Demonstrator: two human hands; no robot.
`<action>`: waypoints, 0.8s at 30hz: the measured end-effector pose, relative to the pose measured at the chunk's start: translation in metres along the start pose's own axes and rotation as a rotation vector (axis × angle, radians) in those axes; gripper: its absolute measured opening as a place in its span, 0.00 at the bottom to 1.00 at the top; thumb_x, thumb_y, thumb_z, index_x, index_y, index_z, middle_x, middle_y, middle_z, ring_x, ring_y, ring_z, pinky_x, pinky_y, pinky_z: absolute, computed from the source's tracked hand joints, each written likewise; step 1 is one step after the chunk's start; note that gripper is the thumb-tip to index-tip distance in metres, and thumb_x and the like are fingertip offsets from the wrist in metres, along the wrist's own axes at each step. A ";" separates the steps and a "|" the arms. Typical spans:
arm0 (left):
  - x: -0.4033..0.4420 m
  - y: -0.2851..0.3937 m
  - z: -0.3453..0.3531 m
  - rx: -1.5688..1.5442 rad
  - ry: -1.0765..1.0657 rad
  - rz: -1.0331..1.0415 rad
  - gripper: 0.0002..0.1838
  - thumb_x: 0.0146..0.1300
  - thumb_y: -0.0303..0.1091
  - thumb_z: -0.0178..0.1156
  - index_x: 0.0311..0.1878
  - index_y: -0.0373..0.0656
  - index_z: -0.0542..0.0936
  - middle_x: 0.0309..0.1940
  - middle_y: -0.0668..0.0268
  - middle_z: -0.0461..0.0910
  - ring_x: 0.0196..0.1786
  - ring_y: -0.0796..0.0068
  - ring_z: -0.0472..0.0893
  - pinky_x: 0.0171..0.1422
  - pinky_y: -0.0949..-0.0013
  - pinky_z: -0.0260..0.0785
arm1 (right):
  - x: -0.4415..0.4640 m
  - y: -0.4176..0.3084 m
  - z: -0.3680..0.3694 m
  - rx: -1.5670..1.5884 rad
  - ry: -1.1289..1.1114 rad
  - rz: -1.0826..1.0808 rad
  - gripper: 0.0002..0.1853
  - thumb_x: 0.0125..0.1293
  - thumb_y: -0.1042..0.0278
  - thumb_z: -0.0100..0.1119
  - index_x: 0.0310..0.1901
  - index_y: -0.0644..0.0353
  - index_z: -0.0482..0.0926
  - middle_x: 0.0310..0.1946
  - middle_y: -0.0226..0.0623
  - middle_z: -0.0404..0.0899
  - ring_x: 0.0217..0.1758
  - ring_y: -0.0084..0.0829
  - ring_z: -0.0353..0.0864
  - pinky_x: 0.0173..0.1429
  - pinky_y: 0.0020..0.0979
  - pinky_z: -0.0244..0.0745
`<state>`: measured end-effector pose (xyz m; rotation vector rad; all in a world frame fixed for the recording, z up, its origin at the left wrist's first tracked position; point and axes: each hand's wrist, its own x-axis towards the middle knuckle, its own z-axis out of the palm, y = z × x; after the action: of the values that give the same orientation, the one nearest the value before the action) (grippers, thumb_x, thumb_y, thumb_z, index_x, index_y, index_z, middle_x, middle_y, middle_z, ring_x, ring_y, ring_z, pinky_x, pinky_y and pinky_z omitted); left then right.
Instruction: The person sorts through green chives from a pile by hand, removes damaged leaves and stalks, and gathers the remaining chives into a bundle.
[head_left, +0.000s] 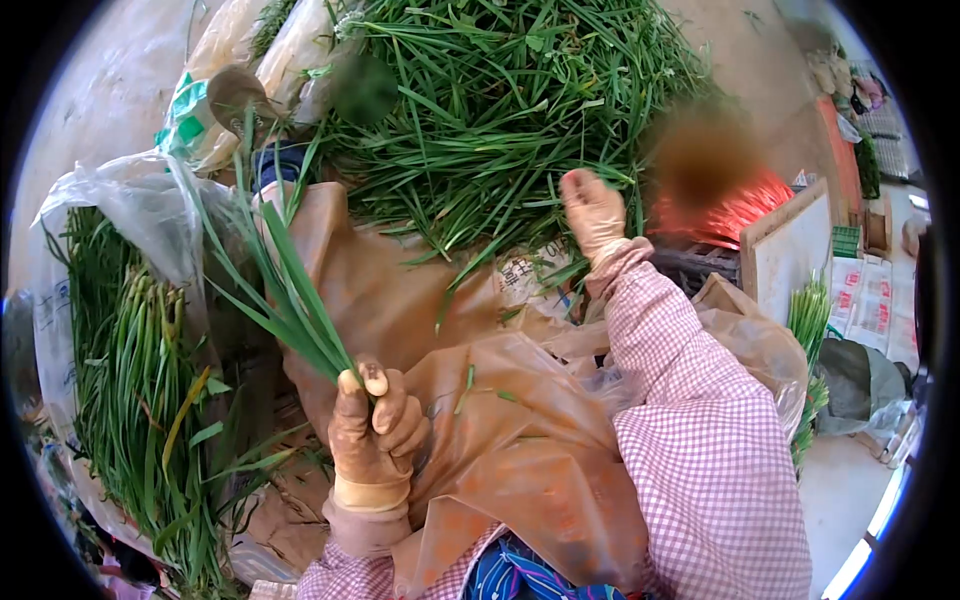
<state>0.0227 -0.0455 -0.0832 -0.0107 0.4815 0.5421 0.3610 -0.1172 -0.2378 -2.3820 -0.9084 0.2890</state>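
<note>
My left hand [375, 425], in a tan soiled glove, is closed round a small bunch of garlic chives [295, 290]. Their long flat leaves fan up and to the left. At the near right edge of a big loose heap of chives [500, 120] is my right hand [597, 212], also gloved. Its fingers look curled together against the leaves; what they pinch, if anything, is too small to make out. A brown plastic apron [520, 470] covers my lap, with a few bits of leaf lying on it.
To the left, bundled chives [140, 380] lie in a clear plastic bag [125, 205]. A red shiny bundle [730, 210] and a framed board [787, 250] stand at the right, near more green stalks [808, 315]. A shoe [238, 98] shows at the upper left.
</note>
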 end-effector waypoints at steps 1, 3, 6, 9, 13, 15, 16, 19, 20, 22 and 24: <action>0.002 0.001 -0.001 0.028 -0.015 0.013 0.13 0.69 0.44 0.46 0.43 0.43 0.68 0.20 0.71 0.62 0.15 0.84 0.56 0.16 0.79 0.50 | 0.008 0.011 -0.007 -0.012 -0.005 0.000 0.11 0.62 0.61 0.54 0.39 0.59 0.76 0.31 0.43 0.79 0.33 0.42 0.78 0.40 0.34 0.73; 0.003 0.000 -0.001 0.061 -0.027 0.055 0.17 0.67 0.42 0.51 0.52 0.41 0.67 0.19 0.72 0.60 0.15 0.85 0.56 0.16 0.79 0.50 | 0.024 0.036 -0.023 -0.028 0.374 -0.036 0.08 0.61 0.68 0.53 0.41 0.58 0.76 0.36 0.42 0.78 0.39 0.42 0.78 0.45 0.35 0.72; 0.007 0.002 0.006 0.256 0.033 0.023 0.21 0.66 0.39 0.53 0.58 0.40 0.64 0.17 0.73 0.59 0.14 0.85 0.55 0.16 0.80 0.49 | 0.035 0.059 -0.035 -0.542 0.117 -0.082 0.12 0.56 0.70 0.51 0.43 0.58 0.76 0.38 0.43 0.78 0.44 0.45 0.76 0.50 0.41 0.70; 0.010 -0.001 0.007 0.265 0.104 -0.006 0.17 0.66 0.37 0.52 0.55 0.39 0.68 0.14 0.75 0.56 0.13 0.85 0.54 0.13 0.80 0.46 | 0.046 0.046 -0.042 -0.629 -0.255 0.133 0.12 0.57 0.65 0.53 0.43 0.56 0.76 0.39 0.44 0.78 0.45 0.48 0.75 0.51 0.42 0.69; 0.010 -0.005 0.011 0.235 0.170 -0.028 0.12 0.67 0.38 0.51 0.44 0.41 0.76 0.13 0.76 0.58 0.12 0.86 0.54 0.14 0.80 0.45 | 0.049 0.033 -0.056 0.136 -0.378 0.512 0.11 0.60 0.63 0.55 0.40 0.60 0.76 0.26 0.37 0.79 0.26 0.31 0.78 0.32 0.31 0.73; 0.011 -0.008 0.008 0.210 0.142 -0.029 0.14 0.68 0.42 0.49 0.42 0.42 0.77 0.13 0.76 0.60 0.12 0.85 0.55 0.15 0.80 0.46 | 0.039 -0.006 -0.090 0.557 -0.140 0.655 0.10 0.62 0.63 0.54 0.37 0.61 0.75 0.21 0.31 0.76 0.17 0.23 0.73 0.21 0.27 0.69; 0.010 -0.009 0.007 0.205 0.124 -0.022 0.14 0.68 0.42 0.49 0.42 0.42 0.77 0.13 0.76 0.60 0.12 0.85 0.55 0.15 0.80 0.46 | 0.036 -0.015 -0.103 0.697 -0.015 0.675 0.11 0.63 0.62 0.53 0.37 0.61 0.74 0.21 0.31 0.76 0.17 0.24 0.73 0.20 0.27 0.68; 0.007 -0.014 0.009 0.185 0.126 -0.075 0.16 0.68 0.44 0.48 0.42 0.42 0.77 0.15 0.76 0.62 0.11 0.85 0.55 0.15 0.80 0.48 | 0.002 -0.059 -0.133 0.845 0.153 0.417 0.13 0.67 0.61 0.49 0.40 0.64 0.72 0.21 0.34 0.76 0.17 0.24 0.73 0.21 0.24 0.69; 0.005 -0.018 0.012 0.196 0.157 -0.074 0.15 0.67 0.43 0.49 0.42 0.42 0.77 0.16 0.75 0.65 0.11 0.84 0.56 0.15 0.80 0.49 | -0.016 -0.082 -0.141 0.902 0.134 0.329 0.12 0.67 0.62 0.49 0.40 0.64 0.71 0.22 0.36 0.76 0.18 0.24 0.73 0.22 0.24 0.69; 0.003 -0.032 0.021 0.210 0.252 -0.067 0.13 0.66 0.42 0.50 0.42 0.42 0.77 0.19 0.74 0.69 0.13 0.84 0.59 0.15 0.80 0.49 | -0.044 -0.103 -0.140 0.982 0.074 0.245 0.10 0.67 0.66 0.50 0.43 0.63 0.68 0.22 0.38 0.76 0.18 0.27 0.73 0.22 0.24 0.69; 0.001 -0.047 0.014 0.477 0.202 0.056 0.15 0.66 0.42 0.51 0.47 0.41 0.76 0.25 0.72 0.74 0.16 0.85 0.64 0.16 0.81 0.52 | -0.076 -0.125 -0.130 1.095 0.002 0.210 0.09 0.67 0.68 0.49 0.44 0.63 0.68 0.21 0.39 0.76 0.18 0.27 0.73 0.23 0.24 0.70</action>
<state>0.0532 -0.0833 -0.0765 0.4086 0.8012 0.4719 0.2867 -0.1476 -0.0589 -1.4337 -0.3192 0.6603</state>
